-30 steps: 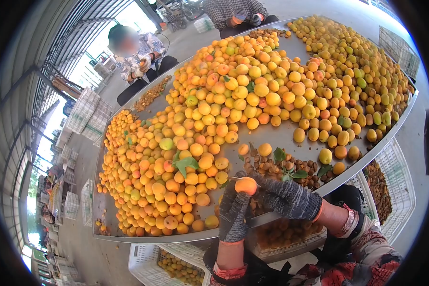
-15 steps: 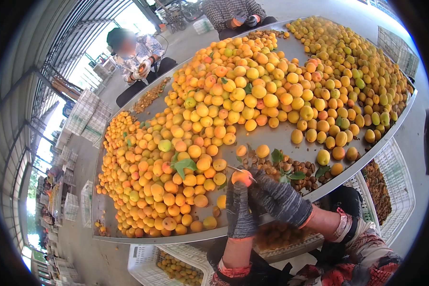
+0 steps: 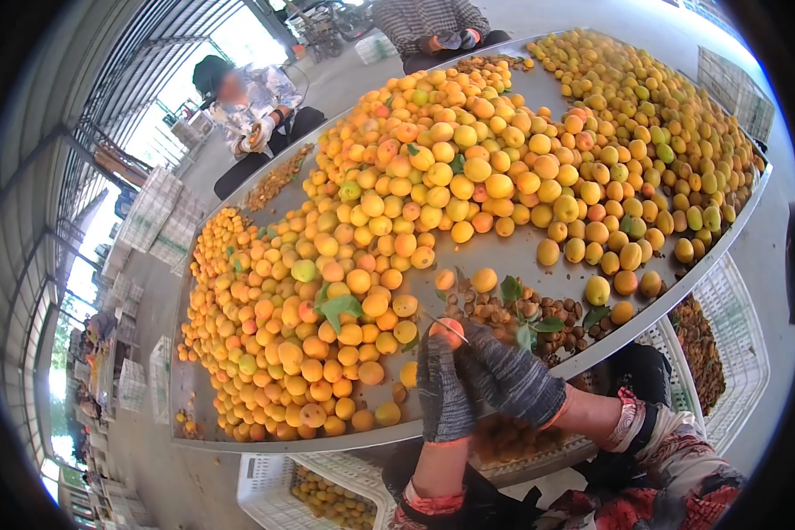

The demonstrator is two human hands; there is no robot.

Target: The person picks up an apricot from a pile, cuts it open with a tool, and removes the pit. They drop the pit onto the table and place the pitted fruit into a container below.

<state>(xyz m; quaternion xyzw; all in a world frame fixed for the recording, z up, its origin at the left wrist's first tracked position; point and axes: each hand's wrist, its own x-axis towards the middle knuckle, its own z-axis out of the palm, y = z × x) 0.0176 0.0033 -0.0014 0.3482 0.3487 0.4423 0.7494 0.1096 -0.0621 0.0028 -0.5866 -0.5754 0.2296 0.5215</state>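
An orange apricot (image 3: 447,331) with a reddish side is pinched in my left hand (image 3: 444,393), which wears a grey knitted glove. My right hand (image 3: 517,378), gloved alike, closes against the fruit from the right. A thin metal tool (image 3: 430,315) crosses the apricot, its tip sticking out at the upper left; its other end runs toward my right fingers, which hide it. Both hands are above the near edge of a metal table (image 3: 397,435). Just beyond them lies a pile of brown apricot stones (image 3: 495,311) with green leaves (image 3: 549,325).
Heaped apricots (image 3: 362,238) cover much of the table. White crates stand below its near edge, one with apricots (image 3: 336,499), another with brown pieces (image 3: 700,353). Across the table sit one person (image 3: 252,106) at the left and another (image 3: 428,26) at the back.
My right hand has moved slightly left, its fingers now covering more of the apricot's right side. My left hand still holds the fruit in nearly the same place.
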